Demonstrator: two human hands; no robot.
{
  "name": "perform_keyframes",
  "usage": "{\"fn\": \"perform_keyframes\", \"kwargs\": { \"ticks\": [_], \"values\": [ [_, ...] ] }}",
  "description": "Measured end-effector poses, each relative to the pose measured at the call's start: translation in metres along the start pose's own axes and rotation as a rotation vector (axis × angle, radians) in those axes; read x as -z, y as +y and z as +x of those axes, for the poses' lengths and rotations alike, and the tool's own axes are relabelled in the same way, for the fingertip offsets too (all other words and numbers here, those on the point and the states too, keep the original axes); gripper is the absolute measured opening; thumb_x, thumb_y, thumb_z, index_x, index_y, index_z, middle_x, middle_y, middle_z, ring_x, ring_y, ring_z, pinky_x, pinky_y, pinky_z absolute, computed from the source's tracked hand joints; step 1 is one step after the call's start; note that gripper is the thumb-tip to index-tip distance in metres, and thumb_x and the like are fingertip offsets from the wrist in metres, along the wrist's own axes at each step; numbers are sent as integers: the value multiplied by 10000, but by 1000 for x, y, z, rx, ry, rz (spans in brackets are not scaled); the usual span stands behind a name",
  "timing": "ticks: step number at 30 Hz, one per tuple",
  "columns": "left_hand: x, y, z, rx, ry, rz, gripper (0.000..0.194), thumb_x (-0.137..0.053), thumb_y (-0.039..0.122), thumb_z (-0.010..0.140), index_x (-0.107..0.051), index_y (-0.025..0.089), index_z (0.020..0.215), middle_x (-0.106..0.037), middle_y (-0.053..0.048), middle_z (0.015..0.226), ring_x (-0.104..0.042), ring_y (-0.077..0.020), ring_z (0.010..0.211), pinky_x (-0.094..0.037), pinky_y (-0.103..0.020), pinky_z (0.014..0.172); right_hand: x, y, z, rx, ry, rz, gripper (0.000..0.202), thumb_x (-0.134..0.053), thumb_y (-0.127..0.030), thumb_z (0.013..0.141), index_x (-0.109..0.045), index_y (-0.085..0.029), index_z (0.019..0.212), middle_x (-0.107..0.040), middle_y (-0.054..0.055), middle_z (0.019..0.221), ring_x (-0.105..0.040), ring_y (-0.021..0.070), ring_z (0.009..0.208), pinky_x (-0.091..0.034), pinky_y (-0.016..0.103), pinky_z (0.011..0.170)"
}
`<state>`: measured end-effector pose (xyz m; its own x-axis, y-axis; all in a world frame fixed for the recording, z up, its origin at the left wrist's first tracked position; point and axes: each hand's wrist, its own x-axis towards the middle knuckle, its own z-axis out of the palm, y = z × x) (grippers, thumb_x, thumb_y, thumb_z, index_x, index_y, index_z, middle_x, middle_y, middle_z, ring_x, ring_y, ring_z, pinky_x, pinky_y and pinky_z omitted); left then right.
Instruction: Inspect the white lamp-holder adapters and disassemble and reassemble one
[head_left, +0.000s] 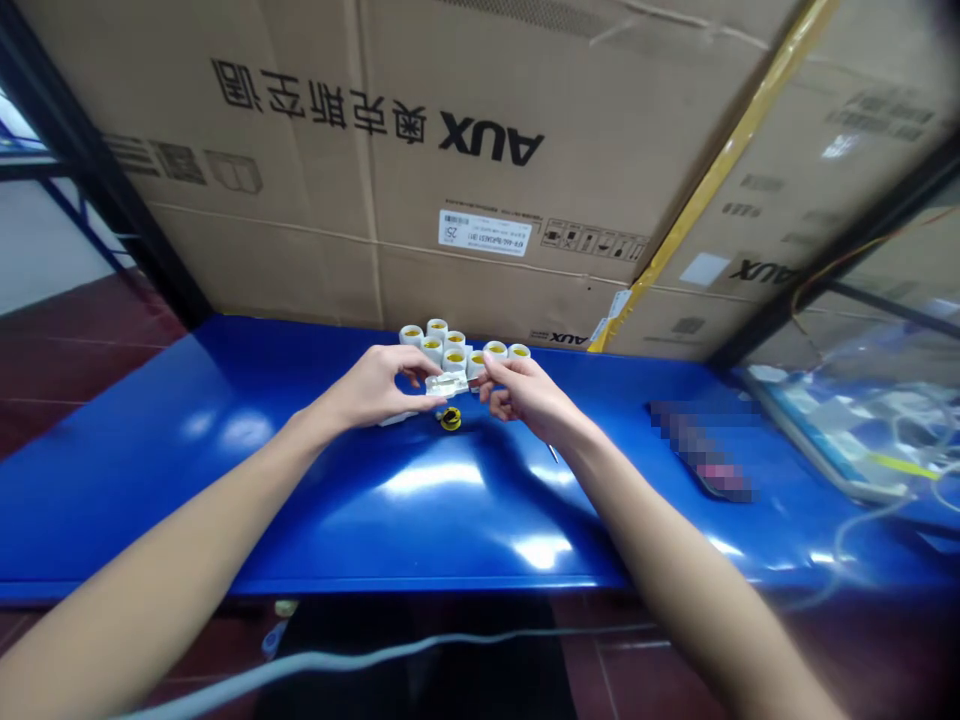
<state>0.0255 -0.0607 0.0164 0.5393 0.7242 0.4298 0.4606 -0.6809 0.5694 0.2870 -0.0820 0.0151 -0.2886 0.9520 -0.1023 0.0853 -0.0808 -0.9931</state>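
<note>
Holding a small white part (448, 386) between thumb and fingers of the left hand (379, 385), above the blue table (187, 500). Drawing thumb and index finger of the right hand (521, 390) nearly together beside the part's right end; cannot tell whether gripping anything. Under the right wrist, a thin metal tip (553, 454); cannot tell whether held or lying loose. Just below the white part, on the tabletop, a yellow-and-black round piece (450, 420); under the left hand, a flat white piece (397, 419), partly hidden. Just beyond both hands, a cluster of white cups (454, 362) with yellow insides. Farther right, a blurred-out dark object (705, 460), then a cluttered tray (874, 490). Behind everything, a large cardboard box (300, 200) with upside-down lettering.
</note>
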Motion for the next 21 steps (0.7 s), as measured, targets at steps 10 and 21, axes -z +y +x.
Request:
{"fn": "perform_keyframes", "kwargs": {
  "ticks": [10,21],
  "values": [
    [-2,-6,-1,-43,-16,104,314,-848,473,855,-859,195,999,-840,-91,1030,-772,-251,900,-583,-352,815,-13,20,5,109,65,-53,496,-865,-627,812,-648,-195,700,-575,-7,569,-473,107,478,-301,253,464],
    [6,-4,-2,-28,-76,217,287,-763,465,914,-877,207,967,-829,-116,1098,-767,-268,975,-593,-371,903,-28,22,3,173,116,-131,531,-821,-708,861,-666,-214,747,-600,32,569,-495,150,504,-356,304,500]
  ]
}}
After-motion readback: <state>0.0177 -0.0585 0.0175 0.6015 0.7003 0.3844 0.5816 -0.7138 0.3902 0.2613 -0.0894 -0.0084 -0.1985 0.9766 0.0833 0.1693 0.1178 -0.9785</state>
